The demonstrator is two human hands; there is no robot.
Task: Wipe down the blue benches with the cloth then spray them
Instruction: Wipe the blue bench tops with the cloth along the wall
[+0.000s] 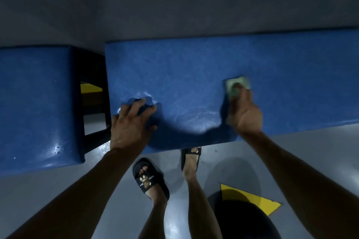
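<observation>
A long blue padded bench (194, 75) runs across the middle of the view, its surface shiny with wet streaks. My right hand (245, 114) presses a small folded greenish cloth (236, 85) flat on the bench top, right of centre; hand and cloth are blurred. My left hand (130, 122) rests spread on the bench's near left corner, fingers apart, holding nothing. A second blue bench (37, 103) stands to the left, with droplets near its front edge. No spray bottle is in view.
A dark gap with a black frame (95, 103) separates the two benches. A grey wall (174, 2) rises behind them. My feet in black slides (149, 178) stand on the grey floor. A yellow floor mark (250, 198) lies at the lower right.
</observation>
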